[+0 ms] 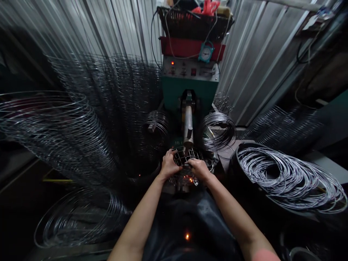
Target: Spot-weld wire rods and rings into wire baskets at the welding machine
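Below the metal arm (pixel 188 127) of a green spot-welding machine (pixel 174 90) sits a small round wire basket (pixel 181 157) with a grid wall. My left hand (pixel 169 165) is closed round the basket's left side, thumb toward its near rim. On the right, my right hand (pixel 199 168) has its fingers closed at the near edge of the basket, by a short piece of metal. Orange sparks (pixel 189 179) glow just under the hands, and one bright spark (pixel 187 236) shows over a dark apron (pixel 195 217).
Tall stacks of wire rings (pixel 54 134) stand on the left. Smaller wire ring bundles (pixel 219 130) flank the welding arm. A black tub (pixel 241 170) holding many wire rings (pixel 288 177) is on the right. A teal clock (pixel 206 53) hangs on the machine, beneath a dark crate (pixel 190 25).
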### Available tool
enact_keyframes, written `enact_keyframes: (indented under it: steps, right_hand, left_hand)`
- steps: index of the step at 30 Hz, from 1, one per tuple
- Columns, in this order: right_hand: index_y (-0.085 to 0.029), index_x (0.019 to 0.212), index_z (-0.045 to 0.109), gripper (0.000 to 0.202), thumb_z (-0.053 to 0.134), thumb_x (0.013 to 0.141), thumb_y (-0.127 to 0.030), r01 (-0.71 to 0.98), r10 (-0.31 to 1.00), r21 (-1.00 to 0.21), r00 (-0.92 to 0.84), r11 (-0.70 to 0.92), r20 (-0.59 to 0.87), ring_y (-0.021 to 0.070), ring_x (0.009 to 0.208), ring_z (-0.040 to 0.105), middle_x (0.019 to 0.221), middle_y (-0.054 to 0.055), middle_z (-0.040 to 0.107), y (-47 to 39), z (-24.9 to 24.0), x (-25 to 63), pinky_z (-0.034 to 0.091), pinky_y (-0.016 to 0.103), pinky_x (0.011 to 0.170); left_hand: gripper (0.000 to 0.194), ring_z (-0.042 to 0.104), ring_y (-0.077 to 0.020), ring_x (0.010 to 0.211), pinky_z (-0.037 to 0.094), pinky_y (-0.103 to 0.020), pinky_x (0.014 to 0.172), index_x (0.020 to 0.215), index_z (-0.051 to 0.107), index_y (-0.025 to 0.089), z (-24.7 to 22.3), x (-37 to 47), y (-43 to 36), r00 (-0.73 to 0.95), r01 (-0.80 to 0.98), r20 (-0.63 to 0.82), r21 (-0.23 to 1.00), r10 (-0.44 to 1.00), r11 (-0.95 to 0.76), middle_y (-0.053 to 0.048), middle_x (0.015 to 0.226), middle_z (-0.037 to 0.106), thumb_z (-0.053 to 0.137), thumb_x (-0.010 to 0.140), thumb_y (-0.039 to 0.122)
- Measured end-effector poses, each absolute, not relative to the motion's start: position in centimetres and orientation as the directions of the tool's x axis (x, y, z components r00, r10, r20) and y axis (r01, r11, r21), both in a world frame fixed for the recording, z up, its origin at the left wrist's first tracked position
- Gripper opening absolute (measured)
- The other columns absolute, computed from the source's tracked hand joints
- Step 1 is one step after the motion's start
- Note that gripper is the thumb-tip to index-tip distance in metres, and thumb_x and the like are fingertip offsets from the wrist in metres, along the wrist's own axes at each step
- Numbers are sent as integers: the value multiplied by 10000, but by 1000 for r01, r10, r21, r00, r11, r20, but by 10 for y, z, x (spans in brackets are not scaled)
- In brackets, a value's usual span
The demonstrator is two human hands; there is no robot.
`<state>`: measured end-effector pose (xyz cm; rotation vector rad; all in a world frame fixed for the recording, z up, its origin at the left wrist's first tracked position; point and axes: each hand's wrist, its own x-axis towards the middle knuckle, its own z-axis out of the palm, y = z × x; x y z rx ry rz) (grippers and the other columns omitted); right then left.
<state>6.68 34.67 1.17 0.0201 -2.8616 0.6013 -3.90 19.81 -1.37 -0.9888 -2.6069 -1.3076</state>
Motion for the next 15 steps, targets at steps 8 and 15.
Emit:
enact_keyframes:
  steps: [8, 15]
  right_hand:
    - [-220, 1074, 612, 323, 639, 763, -304, -37, 396, -805, -857, 593, 331, 190, 899, 599, 1005, 67, 626, 334, 6, 101, 476, 303, 798]
    - [-173, 882, 583, 383, 696, 626, -435, 172, 475, -914, -811, -367, -343, 45, 423, 329, 600, -57, 466, 331, -21, 145, 237, 179, 393]
  left_hand:
    - [785, 428, -321, 1238, 371, -456, 1020, 1159, 507, 193, -8, -43, 200, -802, 564, 305, 669, 514, 483, -122, 1311, 455, 803, 434, 239]
    - [753, 402, -318, 1258, 342, -473, 1035, 1157, 501, 206, 1, -60, 208, -838, 534, 309, 640, 451, 553, -127, 1309, 453, 790, 463, 253]
